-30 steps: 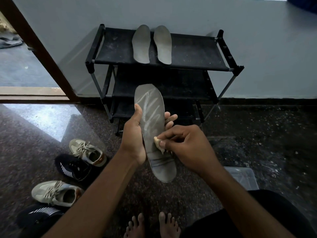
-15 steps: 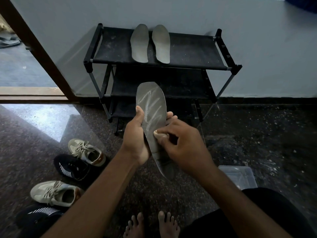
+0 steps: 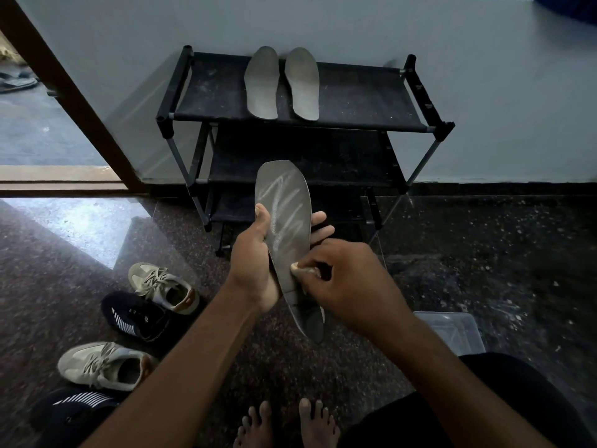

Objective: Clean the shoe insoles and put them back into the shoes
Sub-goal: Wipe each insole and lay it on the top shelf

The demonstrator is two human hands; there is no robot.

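Note:
My left hand [image 3: 253, 263] grips a grey insole [image 3: 284, 218] upright by its middle, thumb on its face and fingers behind. Pale wet streaks cross the insole's upper half. My right hand [image 3: 349, 286] pinches a small tan cloth [image 3: 302, 270] and presses it on the insole's lower half. Two more grey insoles [image 3: 281, 82] lie side by side on the top shelf of a black shoe rack [image 3: 355, 98]. Two beige sneakers [image 3: 164, 286] [image 3: 103, 367] and two black sneakers [image 3: 135, 315] [image 3: 64, 412] stand on the floor at the left.
The rack stands against a pale wall [image 3: 484, 76]. A clear plastic tub [image 3: 452, 331] sits on the speckled floor by my right forearm. An open doorway with a brown frame [image 3: 74, 101] is at the left. My bare feet [image 3: 284, 425] are at the bottom.
My right hand slid the cloth up the insole, then back down toward its lower half. The left hand kept its hold while the insole tilted slightly.

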